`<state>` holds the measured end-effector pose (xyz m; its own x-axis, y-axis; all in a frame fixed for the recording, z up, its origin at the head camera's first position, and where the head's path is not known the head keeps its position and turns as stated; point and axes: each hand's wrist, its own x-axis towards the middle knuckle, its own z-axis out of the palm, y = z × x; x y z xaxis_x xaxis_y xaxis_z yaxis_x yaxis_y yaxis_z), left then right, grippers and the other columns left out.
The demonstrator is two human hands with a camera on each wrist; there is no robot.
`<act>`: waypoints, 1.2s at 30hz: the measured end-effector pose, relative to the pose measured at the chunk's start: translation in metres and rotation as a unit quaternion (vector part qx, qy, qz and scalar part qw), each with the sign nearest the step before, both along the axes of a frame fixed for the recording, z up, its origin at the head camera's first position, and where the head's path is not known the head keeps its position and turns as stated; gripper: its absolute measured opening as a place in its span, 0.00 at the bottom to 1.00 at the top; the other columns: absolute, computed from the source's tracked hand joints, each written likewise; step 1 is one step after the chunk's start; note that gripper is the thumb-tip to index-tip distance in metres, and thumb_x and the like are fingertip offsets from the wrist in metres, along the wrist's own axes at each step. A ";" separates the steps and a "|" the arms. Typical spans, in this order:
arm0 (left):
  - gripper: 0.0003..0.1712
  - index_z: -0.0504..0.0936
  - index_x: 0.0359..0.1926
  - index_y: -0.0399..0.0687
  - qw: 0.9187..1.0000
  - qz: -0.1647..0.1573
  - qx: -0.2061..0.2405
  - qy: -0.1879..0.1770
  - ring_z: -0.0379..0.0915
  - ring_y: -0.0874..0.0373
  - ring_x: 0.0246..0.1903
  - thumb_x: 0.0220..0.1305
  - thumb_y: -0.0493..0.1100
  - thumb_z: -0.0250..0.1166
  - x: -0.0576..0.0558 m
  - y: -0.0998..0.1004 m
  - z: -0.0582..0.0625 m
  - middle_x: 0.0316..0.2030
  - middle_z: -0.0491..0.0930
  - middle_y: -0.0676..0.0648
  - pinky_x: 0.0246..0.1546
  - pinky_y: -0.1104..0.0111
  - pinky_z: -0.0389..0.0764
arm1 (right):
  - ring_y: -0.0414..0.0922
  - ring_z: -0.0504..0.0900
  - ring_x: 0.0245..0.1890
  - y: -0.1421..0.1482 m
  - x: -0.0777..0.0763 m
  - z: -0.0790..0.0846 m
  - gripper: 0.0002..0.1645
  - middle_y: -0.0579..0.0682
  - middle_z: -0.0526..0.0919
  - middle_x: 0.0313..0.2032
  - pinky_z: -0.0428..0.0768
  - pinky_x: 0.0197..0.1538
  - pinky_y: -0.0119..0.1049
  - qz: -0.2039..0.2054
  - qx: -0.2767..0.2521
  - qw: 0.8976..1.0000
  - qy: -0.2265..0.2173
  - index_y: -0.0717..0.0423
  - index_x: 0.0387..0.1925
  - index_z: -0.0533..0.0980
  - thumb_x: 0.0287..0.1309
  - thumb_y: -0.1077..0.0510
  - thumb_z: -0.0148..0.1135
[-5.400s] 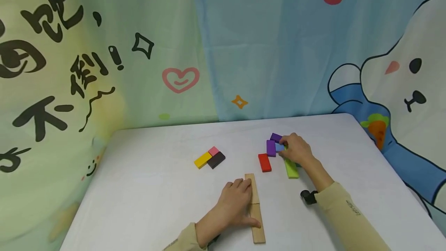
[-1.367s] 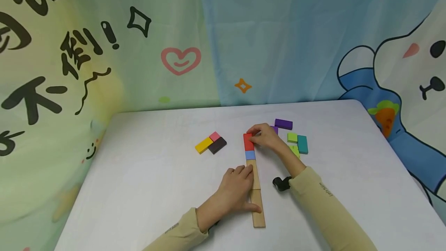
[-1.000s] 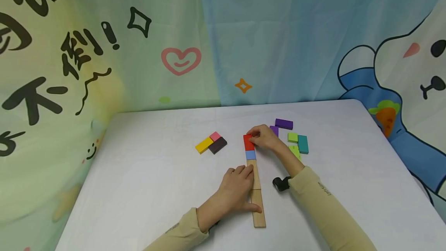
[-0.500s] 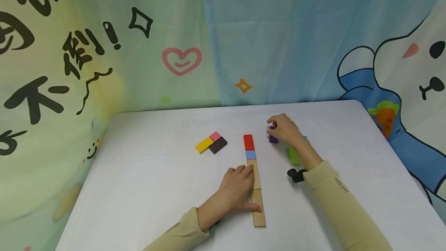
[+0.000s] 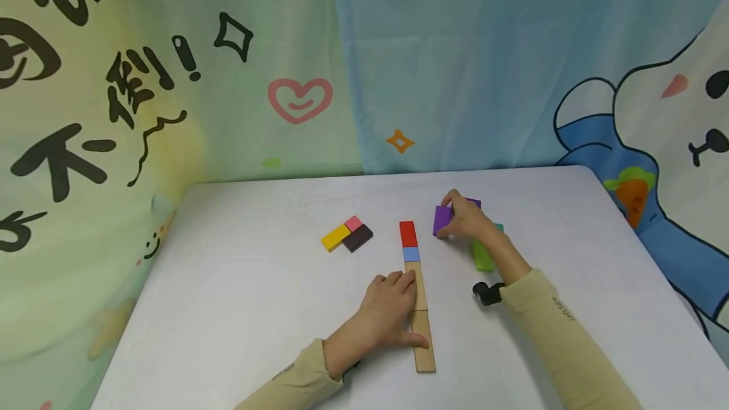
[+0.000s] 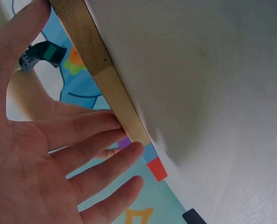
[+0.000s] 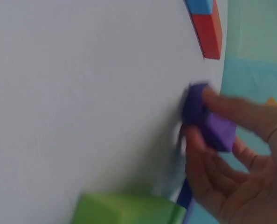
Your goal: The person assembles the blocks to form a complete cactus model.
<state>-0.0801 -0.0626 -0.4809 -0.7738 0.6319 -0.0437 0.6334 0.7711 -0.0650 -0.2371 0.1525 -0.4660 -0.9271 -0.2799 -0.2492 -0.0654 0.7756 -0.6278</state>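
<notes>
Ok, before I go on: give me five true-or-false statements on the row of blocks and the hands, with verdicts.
1. The blue block lies between the red block and the two wooden blocks. True.
2. The red block forms the end of the row nearest the person. False: it forms the far end.
3. The right hand pinches a purple block. True.
4. That purple block touches the red block. False: there is a gap between them.
5. The left hand touches the wooden blocks. True.
</notes>
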 end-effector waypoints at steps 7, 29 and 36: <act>0.62 0.75 0.64 0.44 1.000 0.000 -0.008 -0.004 0.69 0.56 0.57 0.39 0.86 0.60 0.001 0.000 -0.001 0.63 0.71 0.49 0.48 0.65 0.73 | 0.55 0.76 0.40 -0.013 -0.015 -0.013 0.36 0.67 0.75 0.49 0.79 0.39 0.38 -0.031 -0.065 0.997 -0.012 0.63 0.59 0.64 0.52 0.63 0.72; 0.62 0.76 0.63 0.45 1.000 -0.002 -0.014 0.005 0.69 0.57 0.55 0.38 0.87 0.60 -0.001 0.003 -0.001 0.61 0.71 0.50 0.46 0.66 0.73 | 0.59 0.74 0.51 -0.061 -0.038 -0.018 0.33 0.68 0.73 0.56 0.79 0.49 0.45 -0.002 -0.088 0.995 -0.042 0.60 0.64 0.67 0.57 0.66 0.66; 0.62 0.76 0.62 0.46 1.000 0.002 -0.015 0.009 0.69 0.58 0.54 0.38 0.87 0.60 -0.001 0.001 -0.001 0.60 0.72 0.51 0.44 0.66 0.73 | 0.58 0.75 0.50 -0.061 -0.039 -0.017 0.33 0.68 0.72 0.58 0.79 0.51 0.44 0.011 -0.093 0.993 -0.075 0.61 0.65 0.68 0.58 0.66 0.65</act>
